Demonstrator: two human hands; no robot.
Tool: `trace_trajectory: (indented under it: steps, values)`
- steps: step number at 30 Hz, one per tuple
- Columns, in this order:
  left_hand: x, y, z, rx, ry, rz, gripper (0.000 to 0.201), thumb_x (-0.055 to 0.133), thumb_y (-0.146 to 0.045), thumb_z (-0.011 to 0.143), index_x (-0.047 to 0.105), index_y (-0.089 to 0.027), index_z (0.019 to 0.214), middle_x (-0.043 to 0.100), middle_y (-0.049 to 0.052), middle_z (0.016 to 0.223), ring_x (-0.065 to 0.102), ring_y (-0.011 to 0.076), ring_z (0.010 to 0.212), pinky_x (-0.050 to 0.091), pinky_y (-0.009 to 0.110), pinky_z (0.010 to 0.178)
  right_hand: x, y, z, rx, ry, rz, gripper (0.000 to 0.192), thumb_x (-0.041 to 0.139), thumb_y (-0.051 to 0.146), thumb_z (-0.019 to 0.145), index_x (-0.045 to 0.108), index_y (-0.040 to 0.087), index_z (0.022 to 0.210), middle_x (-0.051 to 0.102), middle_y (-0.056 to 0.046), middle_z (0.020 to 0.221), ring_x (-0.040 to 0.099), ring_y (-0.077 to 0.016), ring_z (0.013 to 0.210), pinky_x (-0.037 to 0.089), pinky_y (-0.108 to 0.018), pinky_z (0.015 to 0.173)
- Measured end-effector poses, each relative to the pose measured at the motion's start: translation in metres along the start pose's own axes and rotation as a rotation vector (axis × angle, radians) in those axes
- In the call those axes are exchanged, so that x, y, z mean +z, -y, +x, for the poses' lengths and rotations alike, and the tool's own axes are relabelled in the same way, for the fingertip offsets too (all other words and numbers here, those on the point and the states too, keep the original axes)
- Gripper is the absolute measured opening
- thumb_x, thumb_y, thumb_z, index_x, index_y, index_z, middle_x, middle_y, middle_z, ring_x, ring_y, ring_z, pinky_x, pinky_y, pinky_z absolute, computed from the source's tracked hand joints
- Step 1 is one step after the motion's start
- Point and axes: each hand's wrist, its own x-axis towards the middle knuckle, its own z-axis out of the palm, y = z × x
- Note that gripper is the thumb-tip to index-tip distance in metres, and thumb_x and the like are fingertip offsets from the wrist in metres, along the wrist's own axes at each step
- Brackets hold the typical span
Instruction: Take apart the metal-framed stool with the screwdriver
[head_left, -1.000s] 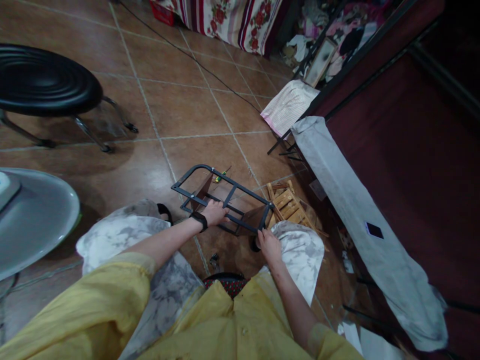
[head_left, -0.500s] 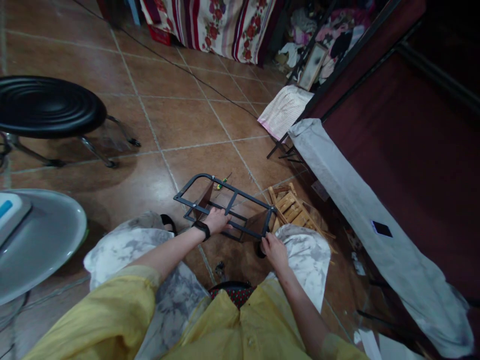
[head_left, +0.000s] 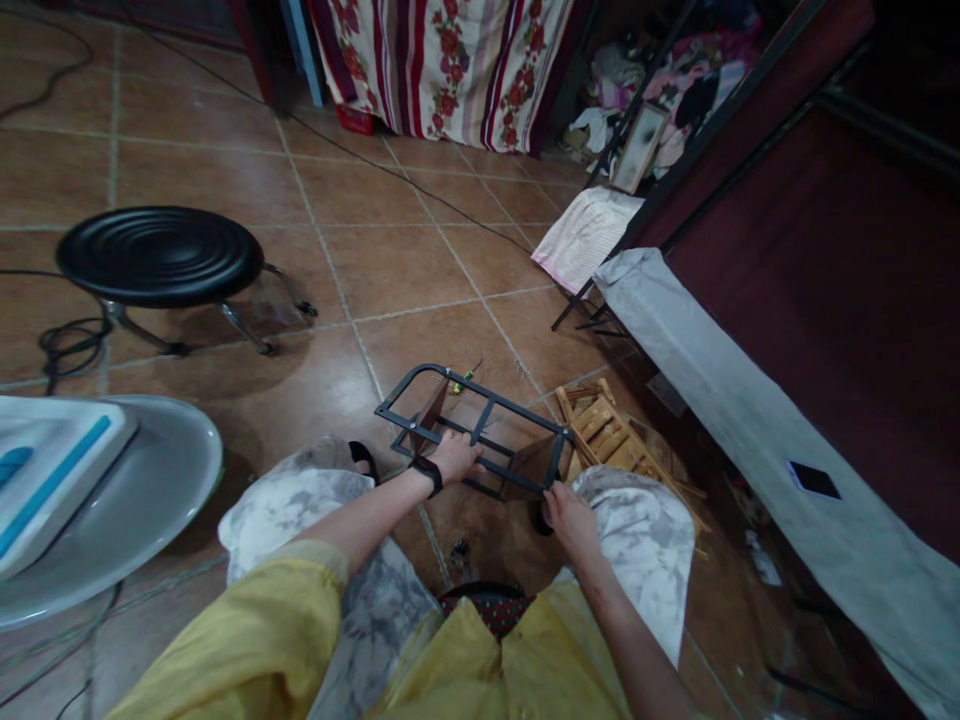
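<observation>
- Dark metal frame (head_left: pixel 482 420): located between the knees, its long axis running from far left to near right. Floor contact cannot be told.
- Left hand (head_left: pixel 457 457): fingers curled over the near upper rail, about midway along; this hand is nearer the frame's middle.
- Right hand (head_left: pixel 571 515): pinches the near right corner. Most of the frame extends far and left of this hand.
- Screwdriver (head_left: pixel 463 382): just beyond the frame's far rail.
- Wooden slatted piece (head_left: pixel 604 428): just beside the frame's right end.
- Surface: brown tiled floor (head_left: pixel 420 265).
- Room: black stool (head_left: pixel 159 255) far left; grey tray (head_left: pixel 180 450) near left; phone (head_left: pixel 814 480) on grey cloth (head_left: pixel 727 400) at right; floral curtain (head_left: pixel 450 70) at the far side.
</observation>
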Motion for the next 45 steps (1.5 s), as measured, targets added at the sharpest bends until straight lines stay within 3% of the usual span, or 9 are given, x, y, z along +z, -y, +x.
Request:
trace_trajectory:
  steps: [5,11,14,17,27,32,35,38,45]
  values:
    - [-0.002,-0.001,-0.002,0.006,0.004,-0.007,0.04,0.049,-0.053,0.083,0.061,-0.023,0.106,0.058,0.014,0.105,0.052,0.0288,0.101,0.028,0.045,0.09,0.004,0.005,0.005,0.116,0.049,-0.054,0.034,0.026,0.041,0.097,0.052,0.02,0.096,0.063,-0.005,0.087,0.063,-0.0156,0.075,0.038,-0.024,0.061]
    - [-0.005,-0.001,-0.003,-0.007,0.007,-0.017,0.042,0.05,-0.053,0.082,0.061,-0.022,0.107,0.058,0.015,0.104,0.052,0.0298,0.101,0.028,0.045,0.091,0.003,0.008,0.001,0.195,0.037,-0.023,0.038,0.026,0.047,0.096,0.053,0.02,0.102,0.064,-0.007,0.091,0.064,-0.0178,0.075,0.04,-0.027,0.063]
    - [-0.006,-0.001,-0.004,-0.004,0.006,-0.018,0.044,0.049,-0.055,0.081,0.062,-0.022,0.106,0.059,0.014,0.103,0.052,0.0291,0.1,0.028,0.045,0.09,0.002,0.005,-0.002,0.113,0.0,0.043,0.031,0.028,0.04,0.097,0.05,0.022,0.11,0.061,-0.007,0.105,0.062,-0.0167,0.086,0.041,-0.026,0.072]
    - [-0.006,-0.002,-0.004,0.003,0.006,-0.001,0.045,0.047,-0.055,0.082,0.062,-0.022,0.108,0.059,0.014,0.102,0.052,0.0286,0.099,0.029,0.044,0.089,0.002,0.002,-0.002,-0.011,0.032,0.069,0.027,0.027,0.03,0.097,0.052,0.022,0.102,0.058,-0.006,0.109,0.06,-0.0146,0.09,0.04,-0.025,0.078]
    - [-0.003,-0.001,-0.003,0.017,0.004,0.009,0.044,0.046,-0.056,0.083,0.062,-0.023,0.107,0.059,0.014,0.104,0.052,0.0286,0.1,0.029,0.044,0.089,0.004,0.008,0.008,0.13,0.034,-0.107,0.035,0.027,0.042,0.097,0.053,0.019,0.094,0.063,-0.008,0.091,0.064,-0.0166,0.074,0.039,-0.025,0.061]
    - [-0.004,-0.001,-0.003,0.01,0.017,-0.008,0.045,0.046,-0.056,0.082,0.062,-0.022,0.107,0.058,0.015,0.105,0.052,0.0291,0.1,0.029,0.045,0.089,0.0,0.012,0.004,0.202,0.013,-0.069,0.037,0.028,0.048,0.095,0.051,0.019,0.098,0.064,-0.006,0.084,0.064,-0.019,0.07,0.039,-0.027,0.06]
    - [-0.003,-0.001,-0.002,0.005,0.018,-0.019,0.042,0.048,-0.054,0.083,0.062,-0.022,0.105,0.058,0.015,0.106,0.052,0.0293,0.101,0.028,0.045,0.09,-0.002,0.009,-0.001,0.123,-0.008,0.008,0.029,0.03,0.041,0.096,0.049,0.022,0.105,0.063,-0.005,0.096,0.064,-0.018,0.078,0.04,-0.027,0.066]
    - [-0.002,-0.001,-0.002,0.007,0.011,-0.02,0.041,0.048,-0.053,0.083,0.061,-0.022,0.106,0.058,0.015,0.106,0.052,0.0296,0.101,0.028,0.045,0.09,-0.001,0.006,-0.002,0.031,0.016,0.047,0.023,0.029,0.031,0.097,0.05,0.022,0.097,0.062,-0.005,0.1,0.063,-0.0154,0.085,0.04,-0.025,0.071]
    - [-0.002,0.0,-0.003,0.018,0.009,0.001,0.042,0.047,-0.053,0.083,0.061,-0.022,0.108,0.059,0.015,0.104,0.052,0.0293,0.1,0.029,0.044,0.089,0.006,0.008,0.007,0.131,0.066,-0.01,0.025,0.031,0.037,0.097,0.047,0.019,0.092,0.063,-0.005,0.084,0.065,-0.0162,0.072,0.037,-0.024,0.056]
